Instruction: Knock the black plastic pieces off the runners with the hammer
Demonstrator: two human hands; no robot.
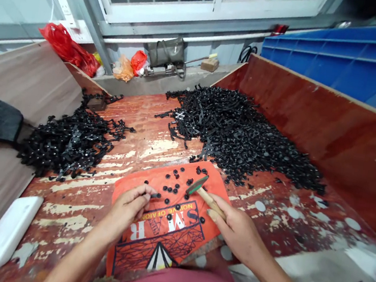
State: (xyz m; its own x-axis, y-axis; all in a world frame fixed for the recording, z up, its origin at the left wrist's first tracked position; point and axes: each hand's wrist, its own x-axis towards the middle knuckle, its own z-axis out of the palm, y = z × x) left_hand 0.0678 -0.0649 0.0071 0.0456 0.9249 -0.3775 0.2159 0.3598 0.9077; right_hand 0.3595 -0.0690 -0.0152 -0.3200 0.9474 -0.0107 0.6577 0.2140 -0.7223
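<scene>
My left hand (129,207) pinches a small black plastic part (155,195) against an orange printed cloth (166,222) spread on the worn red tabletop. My right hand (236,232) grips the wooden handle of a small hammer (202,190), whose green-topped head hovers just above the cloth. Several small round black pieces (177,179) lie loose on the cloth between the two hands.
A big heap of black plastic parts (241,134) fills the middle right, a smaller heap (69,138) lies at left. A white phone-like slab (5,234) sits near the front left. Red wooden side walls (333,128) enclose the table; blue crates (343,55) stand behind.
</scene>
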